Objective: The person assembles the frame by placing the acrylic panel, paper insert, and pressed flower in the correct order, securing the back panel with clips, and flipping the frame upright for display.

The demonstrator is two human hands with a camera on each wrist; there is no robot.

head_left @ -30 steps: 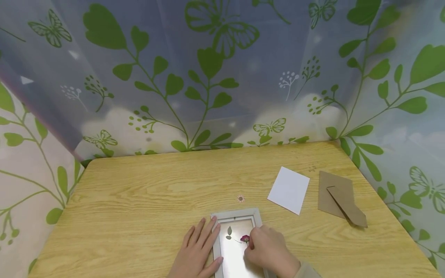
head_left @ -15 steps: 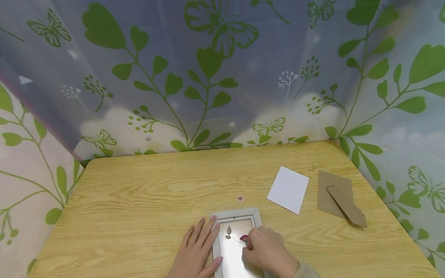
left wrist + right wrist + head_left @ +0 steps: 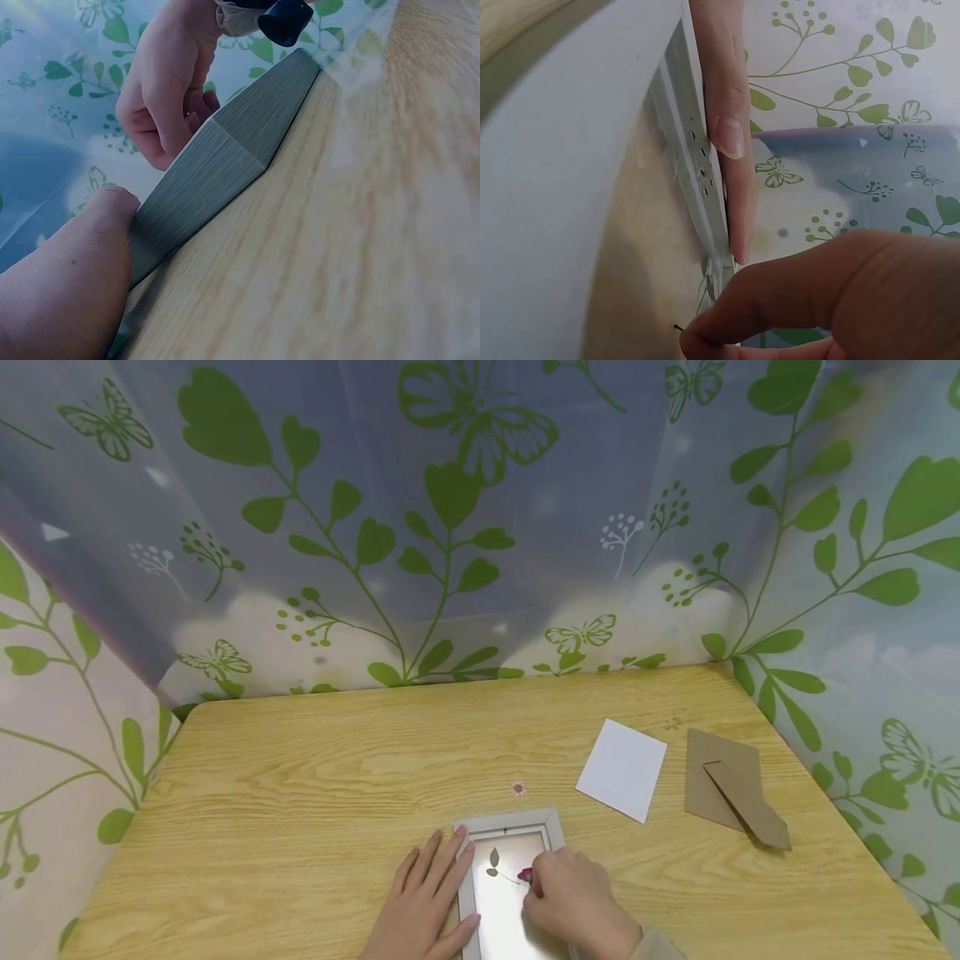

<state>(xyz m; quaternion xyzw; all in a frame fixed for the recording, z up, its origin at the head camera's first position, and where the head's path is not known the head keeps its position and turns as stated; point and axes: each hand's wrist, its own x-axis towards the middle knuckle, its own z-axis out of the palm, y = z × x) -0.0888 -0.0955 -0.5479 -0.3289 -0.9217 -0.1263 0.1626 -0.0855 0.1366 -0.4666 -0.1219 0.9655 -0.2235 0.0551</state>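
Observation:
A whitish picture frame (image 3: 510, 818) lies back-side up at the table's near edge, with a glossy pane (image 3: 495, 931) inside it. My left hand (image 3: 426, 897) rests on its left side, fingers extended and thumb on the rim. Over the pane, my right hand (image 3: 573, 897) pinches a small dark-pink dried flower (image 3: 525, 875) between thumb and fingers. Those fingers cover part of the bloom; in the right wrist view a thin stem end (image 3: 678, 328) pokes out at the fingertips. Just left of the flower, a pressed leaf sprig (image 3: 493, 858) lies on the pane.
Beyond the frame, a small pressed daisy-like flower (image 3: 518, 788) lies on the wooden table (image 3: 300, 777). To the right are a white card (image 3: 622, 770) and a brown backing board (image 3: 701, 777) with its stand leg (image 3: 753, 810) raised. A faint small brownish piece (image 3: 672, 724) lies farther back.
My right hand has shifted very slightly left, and its fingers now cover more of the flower. The left hand and the frame have stayed put.

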